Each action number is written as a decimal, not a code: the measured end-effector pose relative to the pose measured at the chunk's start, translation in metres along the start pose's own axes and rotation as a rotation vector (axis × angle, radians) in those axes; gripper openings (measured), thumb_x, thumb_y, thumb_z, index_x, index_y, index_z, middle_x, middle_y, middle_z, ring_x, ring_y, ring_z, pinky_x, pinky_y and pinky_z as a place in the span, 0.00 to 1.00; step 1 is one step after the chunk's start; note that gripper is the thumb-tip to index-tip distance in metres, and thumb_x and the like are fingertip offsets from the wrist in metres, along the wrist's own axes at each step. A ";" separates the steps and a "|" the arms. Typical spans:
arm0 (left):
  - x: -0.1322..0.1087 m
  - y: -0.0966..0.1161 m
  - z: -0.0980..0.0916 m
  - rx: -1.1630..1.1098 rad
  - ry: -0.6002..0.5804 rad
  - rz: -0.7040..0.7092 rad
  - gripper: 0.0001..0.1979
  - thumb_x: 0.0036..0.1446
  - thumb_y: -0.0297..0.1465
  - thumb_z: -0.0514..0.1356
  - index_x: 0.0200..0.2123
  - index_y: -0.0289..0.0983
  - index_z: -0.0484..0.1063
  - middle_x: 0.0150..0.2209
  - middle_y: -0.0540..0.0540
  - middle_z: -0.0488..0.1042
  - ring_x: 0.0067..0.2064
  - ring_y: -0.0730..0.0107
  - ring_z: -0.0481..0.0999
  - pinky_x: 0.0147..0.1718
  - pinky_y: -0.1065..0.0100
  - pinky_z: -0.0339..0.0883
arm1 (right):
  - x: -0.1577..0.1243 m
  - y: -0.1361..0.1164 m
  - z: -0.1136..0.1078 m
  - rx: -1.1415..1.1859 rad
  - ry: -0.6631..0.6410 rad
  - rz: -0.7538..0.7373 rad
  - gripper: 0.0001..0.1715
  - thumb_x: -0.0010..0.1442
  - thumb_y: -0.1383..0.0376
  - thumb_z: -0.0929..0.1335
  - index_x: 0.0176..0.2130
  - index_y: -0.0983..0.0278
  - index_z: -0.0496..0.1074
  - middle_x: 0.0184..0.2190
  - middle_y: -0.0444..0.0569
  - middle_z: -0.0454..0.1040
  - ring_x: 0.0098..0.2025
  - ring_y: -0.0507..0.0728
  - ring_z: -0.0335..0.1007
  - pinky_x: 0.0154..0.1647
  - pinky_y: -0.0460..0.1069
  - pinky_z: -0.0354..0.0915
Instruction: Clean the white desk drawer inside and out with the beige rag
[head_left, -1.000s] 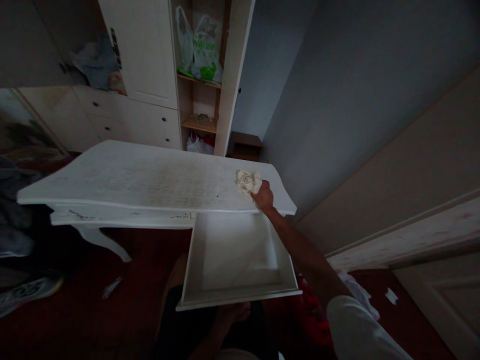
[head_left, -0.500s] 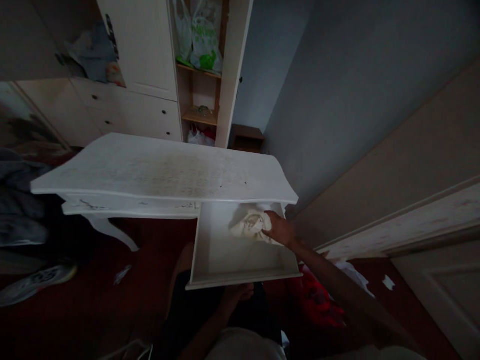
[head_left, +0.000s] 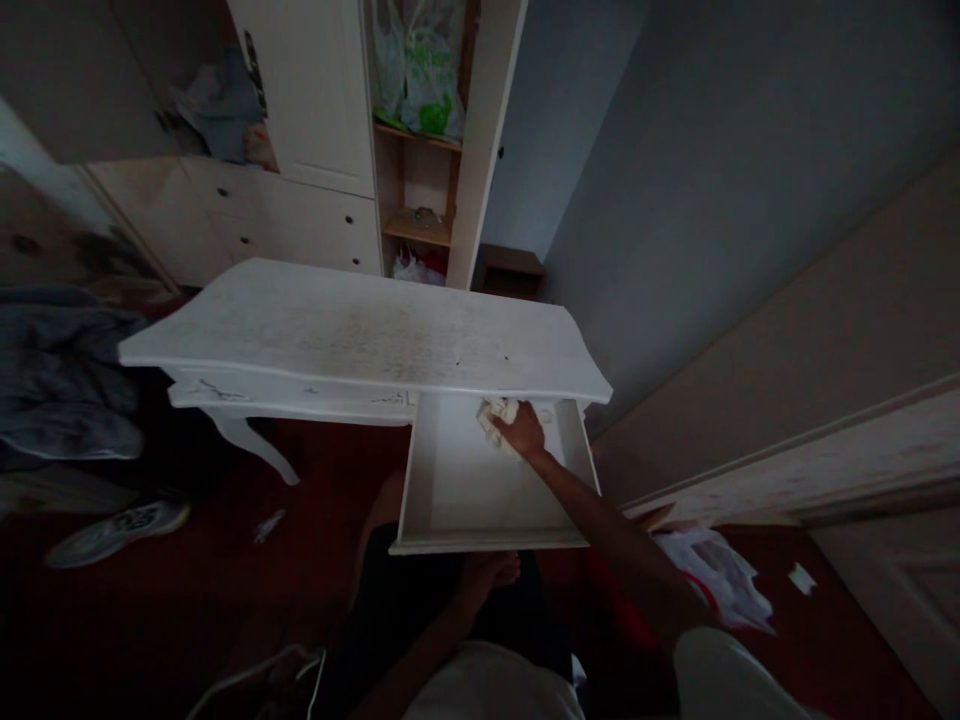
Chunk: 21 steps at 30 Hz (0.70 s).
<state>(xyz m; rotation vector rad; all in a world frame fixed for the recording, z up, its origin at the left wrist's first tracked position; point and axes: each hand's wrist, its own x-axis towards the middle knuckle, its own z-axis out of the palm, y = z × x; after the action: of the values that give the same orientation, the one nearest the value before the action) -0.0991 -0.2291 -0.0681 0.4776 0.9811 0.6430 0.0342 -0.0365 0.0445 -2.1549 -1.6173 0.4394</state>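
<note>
Cloth (head_left: 489, 422), bunched: 12 o'clock in the drawer (head_left: 472, 495), clamped in my right hand (head_left: 525, 430); off the worktop (head_left: 529, 345) since a second ago, so wiping apparently passes to the drawer. My left hand (head_left: 491, 572): 6 o'clock of it, grip I cannot tell

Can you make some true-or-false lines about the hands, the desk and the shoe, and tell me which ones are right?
1. The right hand holds a cloth in the drawer. True.
2. The drawer is pushed shut. False: it is pulled out of the desk.
3. The left hand holds the cloth too. False: it is down by the lap, below the drawer's front.
4. Dark marks show on the desk top. True.
5. The shoe is on the desk. False: it is down low, on the left.
</note>
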 end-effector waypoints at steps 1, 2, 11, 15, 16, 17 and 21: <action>0.000 0.000 0.001 -0.006 0.006 0.007 0.35 0.20 0.54 0.74 0.28 0.33 0.79 0.27 0.42 0.81 0.31 0.61 0.80 0.37 0.61 0.74 | 0.001 -0.011 0.006 -0.012 -0.009 0.013 0.37 0.57 0.45 0.68 0.56 0.66 0.65 0.57 0.62 0.66 0.60 0.67 0.63 0.57 0.57 0.62; -0.001 -0.001 0.001 -0.012 0.011 0.012 0.35 0.20 0.54 0.74 0.28 0.33 0.79 0.27 0.42 0.81 0.31 0.62 0.80 0.36 0.61 0.74 | 0.001 -0.022 0.013 -0.024 -0.018 0.026 0.39 0.56 0.44 0.68 0.56 0.67 0.64 0.58 0.64 0.65 0.61 0.68 0.63 0.57 0.58 0.62; -0.008 0.003 0.004 -0.035 0.006 0.025 0.32 0.22 0.52 0.74 0.26 0.33 0.78 0.24 0.44 0.80 0.27 0.66 0.78 0.33 0.64 0.73 | -0.010 -0.102 0.059 -0.001 -0.126 -0.191 0.43 0.55 0.45 0.69 0.59 0.70 0.64 0.58 0.66 0.65 0.61 0.69 0.61 0.61 0.60 0.58; -0.012 0.006 0.006 -0.049 0.020 0.018 0.31 0.22 0.51 0.75 0.26 0.33 0.78 0.23 0.45 0.79 0.26 0.67 0.77 0.30 0.65 0.72 | 0.001 -0.115 0.065 0.215 -0.179 -0.266 0.28 0.56 0.56 0.70 0.54 0.64 0.70 0.55 0.57 0.72 0.61 0.65 0.62 0.63 0.58 0.57; -0.012 0.007 0.007 -0.058 0.023 0.017 0.31 0.22 0.51 0.75 0.27 0.32 0.78 0.23 0.45 0.79 0.26 0.67 0.77 0.30 0.65 0.72 | 0.004 -0.115 0.065 0.276 -0.209 -0.267 0.26 0.55 0.59 0.71 0.53 0.63 0.71 0.54 0.54 0.73 0.60 0.64 0.64 0.62 0.57 0.58; -0.013 0.007 0.007 -0.064 0.024 0.017 0.31 0.22 0.50 0.75 0.27 0.32 0.78 0.23 0.45 0.79 0.26 0.67 0.77 0.30 0.65 0.72 | 0.007 -0.114 0.065 0.327 -0.244 -0.262 0.25 0.54 0.61 0.71 0.52 0.62 0.72 0.53 0.52 0.74 0.57 0.63 0.66 0.60 0.57 0.60; -0.017 0.009 0.008 -0.069 0.028 0.032 0.29 0.25 0.48 0.75 0.27 0.32 0.78 0.25 0.44 0.79 0.27 0.67 0.78 0.31 0.65 0.72 | 0.009 -0.103 0.065 0.457 -0.403 -0.260 0.27 0.50 0.65 0.72 0.51 0.61 0.72 0.46 0.47 0.78 0.46 0.59 0.74 0.50 0.54 0.69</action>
<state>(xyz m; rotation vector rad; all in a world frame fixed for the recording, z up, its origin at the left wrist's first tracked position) -0.1014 -0.2346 -0.0482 0.4252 0.9768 0.7114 -0.0801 0.0062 0.0394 -1.5599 -1.7559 1.0928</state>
